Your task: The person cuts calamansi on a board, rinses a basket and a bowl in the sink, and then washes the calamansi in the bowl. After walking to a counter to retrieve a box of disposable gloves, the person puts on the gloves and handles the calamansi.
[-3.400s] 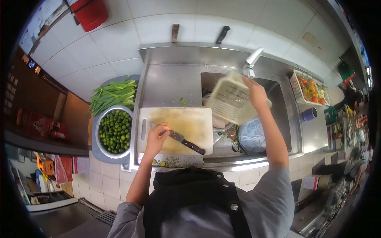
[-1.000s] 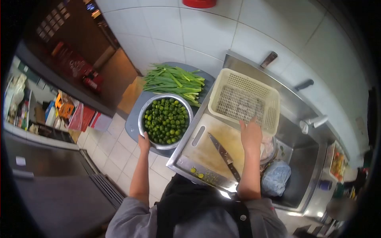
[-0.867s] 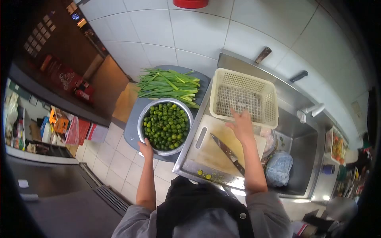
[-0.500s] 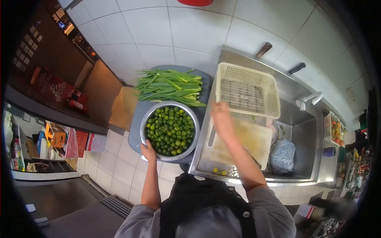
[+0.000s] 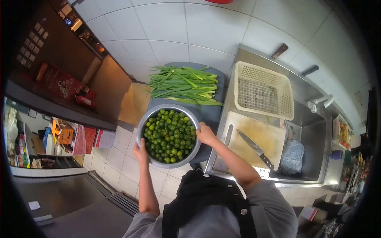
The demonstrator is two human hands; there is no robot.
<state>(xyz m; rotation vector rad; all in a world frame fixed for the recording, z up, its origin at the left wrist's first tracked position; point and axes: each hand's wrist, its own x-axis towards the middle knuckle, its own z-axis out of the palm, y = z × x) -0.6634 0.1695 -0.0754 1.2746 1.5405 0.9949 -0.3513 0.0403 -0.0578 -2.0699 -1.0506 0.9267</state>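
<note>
A round metal bowl (image 5: 192, 116) full of small green limes (image 5: 170, 137) is between my two hands. My left hand (image 5: 141, 152) is closed on the bowl's lower left rim. On the right side of the rim, my right hand (image 5: 206, 134) grips the edge with its fingers wrapped over it. The bowl overlaps the left edge of a grey stand (image 5: 207, 115). Long green leaves (image 5: 186, 85) lie in a bunch on the stand, just beyond the bowl.
A knife (image 5: 256, 148) lies on a white cutting board (image 5: 242, 158) to the right. Beyond the board is a cream plastic basket (image 5: 290, 97). A plastic bag (image 5: 292, 156) sits in the metal sink (image 5: 313, 135). Two handles stick up behind the counter.
My right hand has moved left from the basket's near corner onto the bowl's rim. The bowl has shifted left relative to the stand. The knife on the board is now uncovered.
</note>
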